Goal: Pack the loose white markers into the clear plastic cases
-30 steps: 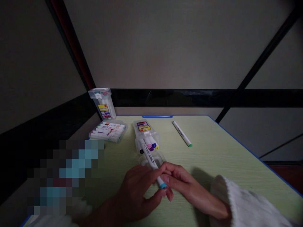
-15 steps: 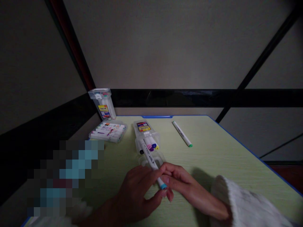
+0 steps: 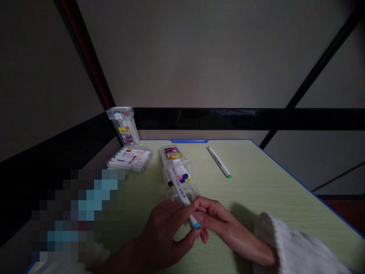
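A white marker (image 3: 180, 193) with a light-blue end slants toward me between my two hands. My left hand (image 3: 164, 228) has its index finger across the barrel and its thumb by the blue end. From the other side my right hand (image 3: 218, 217) pinches the barrel between thumb and fingers. The marker's far end overlaps the mouth of a clear plastic marker case (image 3: 176, 163), which lies on its side with its lid (image 3: 194, 188) folded open toward me. Several markers (image 3: 182, 176) with black, pink, purple, blue and yellow ends sit inside that case.
Right of the case, a green-ended marker (image 3: 219, 161) lies on the pale green table (image 3: 256, 182). At the far left stands a closed upright marker case (image 3: 125, 125). Before it lies a flat clear box of markers (image 3: 131, 158). Wall panels rise behind; a blurred-out patch covers the left.
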`<control>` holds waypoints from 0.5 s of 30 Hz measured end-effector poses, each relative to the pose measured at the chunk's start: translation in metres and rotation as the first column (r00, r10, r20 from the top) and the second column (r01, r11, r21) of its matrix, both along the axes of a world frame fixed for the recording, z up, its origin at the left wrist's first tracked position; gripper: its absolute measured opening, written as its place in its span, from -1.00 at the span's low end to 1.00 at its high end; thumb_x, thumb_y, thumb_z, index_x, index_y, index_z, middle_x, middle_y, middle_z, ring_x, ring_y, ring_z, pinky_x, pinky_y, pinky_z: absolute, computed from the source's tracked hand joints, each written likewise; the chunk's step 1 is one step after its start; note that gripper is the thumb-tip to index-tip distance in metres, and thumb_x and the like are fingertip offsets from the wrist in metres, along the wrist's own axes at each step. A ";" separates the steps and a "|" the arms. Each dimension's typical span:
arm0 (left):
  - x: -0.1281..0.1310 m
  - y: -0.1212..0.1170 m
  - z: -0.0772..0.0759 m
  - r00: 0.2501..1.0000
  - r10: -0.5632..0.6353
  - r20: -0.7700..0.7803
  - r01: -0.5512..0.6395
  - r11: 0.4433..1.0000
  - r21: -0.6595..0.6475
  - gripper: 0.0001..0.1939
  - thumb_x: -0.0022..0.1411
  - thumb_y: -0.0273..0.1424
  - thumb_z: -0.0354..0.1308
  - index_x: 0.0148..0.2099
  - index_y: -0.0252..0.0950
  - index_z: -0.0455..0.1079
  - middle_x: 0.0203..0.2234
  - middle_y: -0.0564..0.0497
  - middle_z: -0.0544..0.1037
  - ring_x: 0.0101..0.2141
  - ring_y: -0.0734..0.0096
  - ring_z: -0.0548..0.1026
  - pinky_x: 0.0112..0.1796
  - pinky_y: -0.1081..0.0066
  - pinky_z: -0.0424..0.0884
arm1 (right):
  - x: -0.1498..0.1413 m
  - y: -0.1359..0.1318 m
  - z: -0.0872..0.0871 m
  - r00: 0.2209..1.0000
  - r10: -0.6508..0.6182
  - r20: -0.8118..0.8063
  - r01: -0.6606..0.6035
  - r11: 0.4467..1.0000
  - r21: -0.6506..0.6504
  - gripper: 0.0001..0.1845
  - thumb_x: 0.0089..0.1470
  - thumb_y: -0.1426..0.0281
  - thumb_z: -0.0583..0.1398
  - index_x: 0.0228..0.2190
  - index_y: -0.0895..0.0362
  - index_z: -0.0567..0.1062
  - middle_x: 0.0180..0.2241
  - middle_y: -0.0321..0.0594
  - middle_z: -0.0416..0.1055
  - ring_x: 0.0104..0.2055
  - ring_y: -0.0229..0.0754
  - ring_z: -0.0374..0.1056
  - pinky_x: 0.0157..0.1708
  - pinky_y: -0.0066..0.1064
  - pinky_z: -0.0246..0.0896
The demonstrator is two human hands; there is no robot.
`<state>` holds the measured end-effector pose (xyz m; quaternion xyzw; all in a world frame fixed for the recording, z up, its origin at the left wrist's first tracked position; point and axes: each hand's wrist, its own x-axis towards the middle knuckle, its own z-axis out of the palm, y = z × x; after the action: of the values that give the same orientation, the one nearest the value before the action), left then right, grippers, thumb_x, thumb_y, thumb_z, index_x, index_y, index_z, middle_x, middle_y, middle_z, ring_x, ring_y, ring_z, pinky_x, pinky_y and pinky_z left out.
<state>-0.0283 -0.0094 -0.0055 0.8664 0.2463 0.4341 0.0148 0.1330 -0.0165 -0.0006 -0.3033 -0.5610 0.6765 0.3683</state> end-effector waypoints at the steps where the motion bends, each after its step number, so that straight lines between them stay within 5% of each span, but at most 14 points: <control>1: 0.000 0.000 0.000 1.000 0.001 -0.002 -0.001 1.000 0.004 -0.75 0.20 -0.40 -0.02 -0.09 -0.39 0.28 -0.53 0.00 0.48 -0.52 0.45 0.44 -0.45 0.46 0.37 | 0.000 0.000 0.000 1.000 -0.001 0.003 0.001 1.000 0.001 -0.71 0.04 0.19 0.12 -0.46 0.20 0.33 -0.60 -0.40 0.20 -0.62 -0.43 0.09 -0.60 -0.54 0.05; 15: 0.001 -0.001 0.001 0.999 0.032 -0.020 -0.031 0.999 0.025 -0.76 0.23 -0.37 -0.07 -0.10 -0.37 0.26 -0.54 -0.01 0.49 -0.52 0.44 0.46 -0.45 0.45 0.39 | 0.001 0.001 -0.001 1.000 0.006 -0.012 -0.006 1.000 -0.005 -0.71 0.03 0.20 0.14 -0.46 0.20 0.33 -0.59 -0.40 0.20 -0.62 -0.44 0.09 -0.61 -0.57 0.05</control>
<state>-0.0272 -0.0101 -0.0043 0.8669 0.2548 0.4284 -0.0051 0.1338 -0.0160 -0.0019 -0.2986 -0.5581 0.6808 0.3687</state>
